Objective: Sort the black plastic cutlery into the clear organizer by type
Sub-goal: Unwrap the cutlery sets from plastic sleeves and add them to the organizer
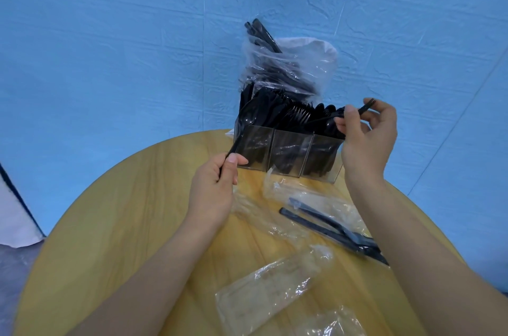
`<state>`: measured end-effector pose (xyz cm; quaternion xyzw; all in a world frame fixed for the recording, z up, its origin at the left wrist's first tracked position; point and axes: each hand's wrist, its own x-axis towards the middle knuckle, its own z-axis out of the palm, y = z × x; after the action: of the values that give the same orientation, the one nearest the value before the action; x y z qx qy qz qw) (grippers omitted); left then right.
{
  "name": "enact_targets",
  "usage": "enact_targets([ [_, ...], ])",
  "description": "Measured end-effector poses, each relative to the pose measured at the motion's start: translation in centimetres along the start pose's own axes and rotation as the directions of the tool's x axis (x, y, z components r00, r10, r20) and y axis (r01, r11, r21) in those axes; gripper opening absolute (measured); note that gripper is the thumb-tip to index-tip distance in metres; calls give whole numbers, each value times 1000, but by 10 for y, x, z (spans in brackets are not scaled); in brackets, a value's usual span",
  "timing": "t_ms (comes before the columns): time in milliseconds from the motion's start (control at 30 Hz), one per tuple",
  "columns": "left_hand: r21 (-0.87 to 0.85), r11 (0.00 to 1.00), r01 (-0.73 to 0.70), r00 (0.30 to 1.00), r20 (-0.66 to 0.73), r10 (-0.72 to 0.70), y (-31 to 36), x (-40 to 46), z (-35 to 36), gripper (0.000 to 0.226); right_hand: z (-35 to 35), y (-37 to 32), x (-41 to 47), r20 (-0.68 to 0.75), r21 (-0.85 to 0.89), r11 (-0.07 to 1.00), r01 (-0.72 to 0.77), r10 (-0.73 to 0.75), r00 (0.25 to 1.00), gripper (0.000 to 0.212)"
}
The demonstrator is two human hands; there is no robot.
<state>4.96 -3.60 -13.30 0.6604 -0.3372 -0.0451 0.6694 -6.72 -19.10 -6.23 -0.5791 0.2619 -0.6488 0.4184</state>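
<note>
Sorting is mid-way, it seems. The left hand (213, 187) grips a black plastic spoon (243, 126) by its handle beside the clear three-compartment organizer (288, 154) on the round wooden bench (123, 212). The right hand (365, 135) pinches one black utensil (354, 113) over the right compartment. Next, each needs dropping in its matching section. Two wrapped utensils (330, 225) wait; one clear bag of cutlery (286, 69) stands behind.

Wrapped cutlery (341, 234) tips hidden behind right forearm, bagged cutlery (277, 71) types blurred, lowest wrapper (330, 322) cut off

Blue tarp (137, 47) behind wooden table (110, 225)
</note>
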Motion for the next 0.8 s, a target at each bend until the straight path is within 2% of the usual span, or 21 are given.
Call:
enact_targets([
  [100, 0, 1000, 1, 1000, 0, -1, 1, 0, -1, 28, 5, 0, -1, 23, -110, 987, 120, -118, 993, 23],
  [200, 0, 1000, 8, 1000, 4, -8, 1, 0, 0, 28, 12, 4, -5, 125, -243, 941, 235, -210, 970, 37],
  [400, 5, 1000, 8, 1000, 16, -8, 3, -1, 0, 28, 31, 19, -1, 268, -410, 853, 322, -225, 937, 36],
  [467, 5, 1000, 6, 1000, 23, -6, 3, -1, 0, 29, 33, 29, 0, 354, -501, 772, 391, -229, 907, 36],
  [533, 14, 1000, 1, 999, 32, -1, 3, -1, 0, 28, 34, 37, 0, 455, -601, 631, 490, -234, 859, 38],
  [600, 22, 1000, -1, 999, 42, 1, 3, -1, 0, 28, 33, 38, -1, 459, -633, 563, 531, -280, 843, 35],
  [667, 16, 1000, -7, 999, 52, 6, 3, -1, 0, 28, 34, 31, -8, 420, -575, 615, 539, -344, 840, 31],
  [700, 15, 1000, -11, 998, 58, 11, 3, -1, 0, 28, 35, 25, -13, 418, -500, 696, 516, -328, 847, 31],
  [767, 11, 1000, -23, 997, 73, 22, 2, -1, 1, 28, 38, 10, -26, 462, -339, 871, 355, -175, 870, 30],
  [800, 4, 1000, -27, 996, 85, 26, 2, -2, 1, 28, 39, 2, -32, 496, -280, 922, 267, -99, 863, 27],
])
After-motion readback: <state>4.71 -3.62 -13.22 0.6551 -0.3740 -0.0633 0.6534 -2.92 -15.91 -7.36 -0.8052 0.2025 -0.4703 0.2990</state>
